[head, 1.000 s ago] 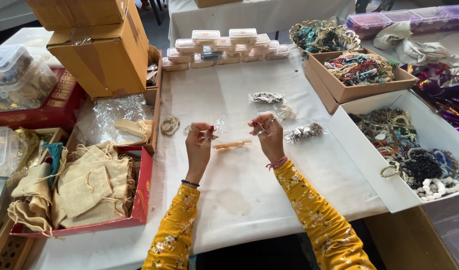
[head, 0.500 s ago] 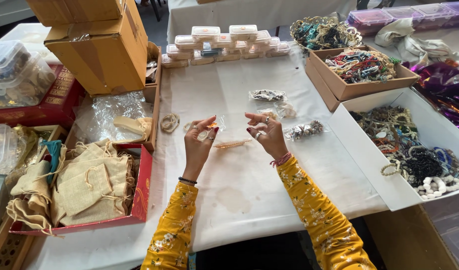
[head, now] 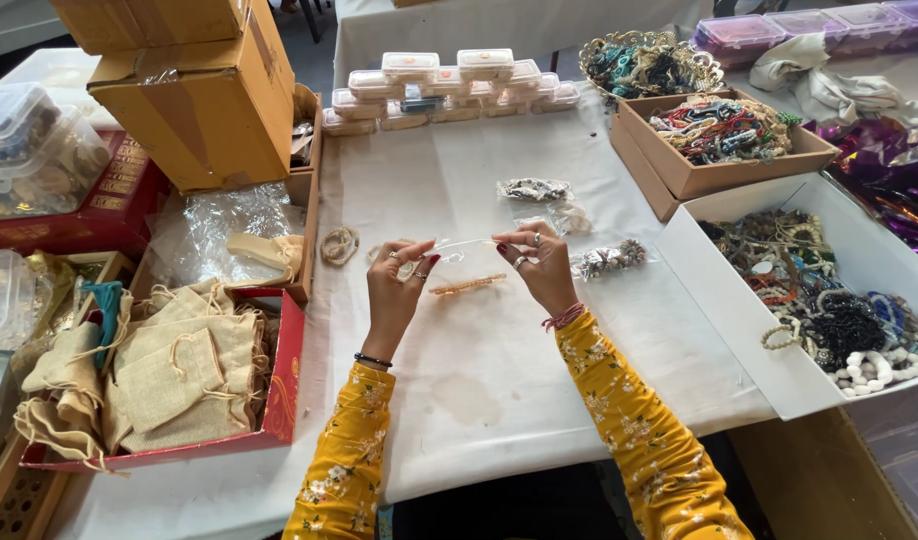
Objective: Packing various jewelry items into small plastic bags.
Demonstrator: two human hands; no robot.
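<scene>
My left hand (head: 399, 285) and my right hand (head: 539, 262) are raised over the white table (head: 479, 400), pinching the two ends of a small clear plastic bag (head: 464, 245) stretched between them. Just below the bag an orange beaded bracelet (head: 467, 285) lies on the cloth. A pale beaded ring (head: 339, 244) rests left of my left hand. Clear packets of jewellery (head: 611, 258) lie to the right of my right hand, and two others (head: 535, 189) lie further back. Both sleeves are yellow with a flower print.
A red box of beige drawstring pouches (head: 169, 380) stands at left, with cardboard boxes (head: 194, 95) behind it. Small clear cases (head: 444, 80) line the far edge. A brown box of bracelets (head: 724, 135) and a white box of beaded jewellery (head: 829, 300) stand at right.
Both hands stayed close together over the table, working the clear bag; it is now pulled out flat between the fingertips. The orange bracelet has not moved.
</scene>
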